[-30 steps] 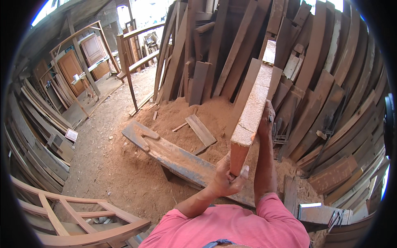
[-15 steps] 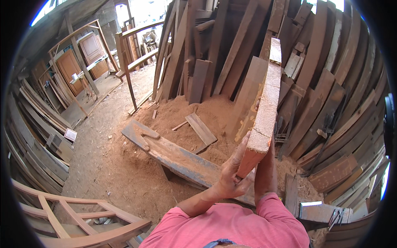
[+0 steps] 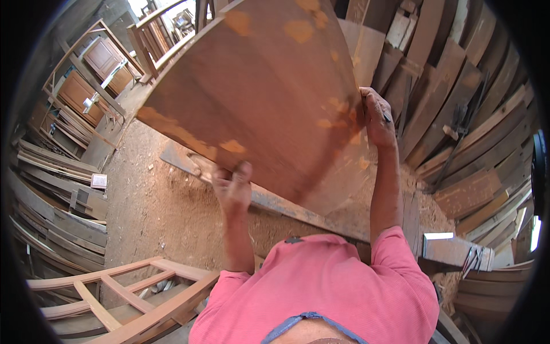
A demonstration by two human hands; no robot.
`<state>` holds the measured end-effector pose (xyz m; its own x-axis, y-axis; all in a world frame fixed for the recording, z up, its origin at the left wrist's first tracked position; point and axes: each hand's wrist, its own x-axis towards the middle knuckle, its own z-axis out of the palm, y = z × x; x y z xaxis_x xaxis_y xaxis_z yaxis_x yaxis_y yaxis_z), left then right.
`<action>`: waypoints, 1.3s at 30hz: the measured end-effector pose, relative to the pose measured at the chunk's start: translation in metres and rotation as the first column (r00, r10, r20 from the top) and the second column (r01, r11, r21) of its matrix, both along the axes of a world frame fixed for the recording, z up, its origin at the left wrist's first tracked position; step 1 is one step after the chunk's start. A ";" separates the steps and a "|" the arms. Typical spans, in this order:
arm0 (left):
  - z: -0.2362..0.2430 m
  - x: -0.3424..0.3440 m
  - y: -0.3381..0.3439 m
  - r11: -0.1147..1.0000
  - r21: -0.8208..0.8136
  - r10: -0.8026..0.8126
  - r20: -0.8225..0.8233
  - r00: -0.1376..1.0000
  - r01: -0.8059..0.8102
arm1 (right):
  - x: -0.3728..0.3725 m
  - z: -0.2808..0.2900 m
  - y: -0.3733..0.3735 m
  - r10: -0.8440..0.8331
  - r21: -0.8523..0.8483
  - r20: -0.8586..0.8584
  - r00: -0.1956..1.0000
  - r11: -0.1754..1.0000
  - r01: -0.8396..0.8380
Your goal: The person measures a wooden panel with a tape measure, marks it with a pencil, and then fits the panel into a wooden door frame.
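Note:
A broad brown wooden board (image 3: 269,80), blotched with orange patches, fills the upper middle of the head view with its wide face toward me. My left hand (image 3: 234,188) grips its lower edge at the left, thumb lying on the face, the hand slightly blurred. On the right edge, higher up, my right hand (image 3: 378,117) is closed round the board, its fingers partly hidden behind it. The board's top runs out of view.
Beneath the board lies a low plank bench (image 3: 286,211) on sawdust-covered ground. Planks (image 3: 441,103) lean densely at the right, with more stacked at the left (image 3: 63,200). A slatted wooden frame (image 3: 129,292) is at the lower left; a metal-topped block (image 3: 452,249) stands at the lower right.
The board has turned from edge-on to face-on and swung left. My left hand has moved left along with it; my right hand has come out to the right and up its edge.

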<state>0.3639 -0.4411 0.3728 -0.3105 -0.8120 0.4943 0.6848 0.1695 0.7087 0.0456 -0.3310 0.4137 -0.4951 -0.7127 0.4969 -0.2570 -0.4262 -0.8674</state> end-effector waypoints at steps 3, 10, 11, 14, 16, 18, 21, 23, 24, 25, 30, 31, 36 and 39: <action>-0.021 0.005 -0.017 0.997 0.068 0.032 -0.040 0.999 -0.029 | -0.040 -0.069 0.022 0.198 0.138 0.066 0.978 0.969 -0.205; -0.066 0.018 -0.044 0.960 0.268 0.081 0.025 0.996 -0.085 | -0.010 -0.159 0.008 -0.117 0.276 -0.192 0.974 0.947 0.168; -0.073 0.023 -0.053 0.954 0.290 0.067 0.038 0.997 -0.075 | -0.005 -0.161 -0.001 -0.093 0.301 -0.134 0.987 0.945 0.129; -0.096 0.035 -0.061 0.916 0.378 0.124 0.049 0.991 -0.134 | 0.008 -0.166 -0.034 -0.079 0.351 -0.066 0.995 0.931 0.098; -0.113 0.046 -0.059 0.885 0.453 0.100 0.041 0.994 -0.108 | 0.021 -0.177 -0.049 -0.114 0.388 -0.162 0.980 0.906 0.169; -0.141 0.055 -0.052 0.809 0.581 0.084 0.046 0.995 -0.095 | 0.022 -0.214 -0.053 -0.090 0.520 -0.127 0.988 0.842 0.143; -0.195 0.068 -0.043 0.661 0.743 0.106 0.048 0.993 -0.107 | 0.029 -0.255 -0.060 -0.012 0.628 -0.198 0.980 0.766 0.136; -0.242 0.071 -0.038 0.569 0.815 0.077 0.076 0.994 -0.106 | 0.025 -0.301 -0.050 0.028 0.654 -0.303 0.952 0.733 0.187; -0.268 0.074 -0.037 0.510 0.852 0.059 0.105 0.993 -0.121 | 0.022 -0.322 -0.045 0.044 0.677 -0.299 0.953 0.714 0.179; -0.286 0.076 -0.030 0.470 0.870 0.066 0.132 0.989 -0.147 | 0.028 -0.327 -0.041 0.092 0.765 -0.233 0.968 0.632 0.124; -0.367 0.092 -0.004 0.259 0.959 -0.012 0.117 0.993 -0.110 | 0.037 -0.417 -0.003 0.108 0.875 -0.160 0.981 0.476 0.090; -0.374 0.091 0.000 0.221 0.968 -0.039 0.132 0.990 -0.120 | 0.037 -0.424 0.004 0.081 0.875 -0.152 0.985 0.475 0.096; -0.396 0.081 0.004 0.139 0.958 -0.151 0.272 0.951 -0.252 | 0.023 -0.442 0.015 0.082 0.892 -0.182 0.980 0.432 0.130; -0.387 0.068 -0.006 0.137 0.950 -0.200 0.303 0.932 -0.279 | 0.013 -0.444 0.017 0.087 0.903 -0.184 0.979 0.408 0.133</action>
<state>0.4315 -0.4468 -0.0145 -0.1772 -0.5286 -0.8302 0.4266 -0.8014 0.4192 0.0588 -0.3138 -0.0304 -0.5032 -0.7857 -0.3598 -0.4419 0.5917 -0.6742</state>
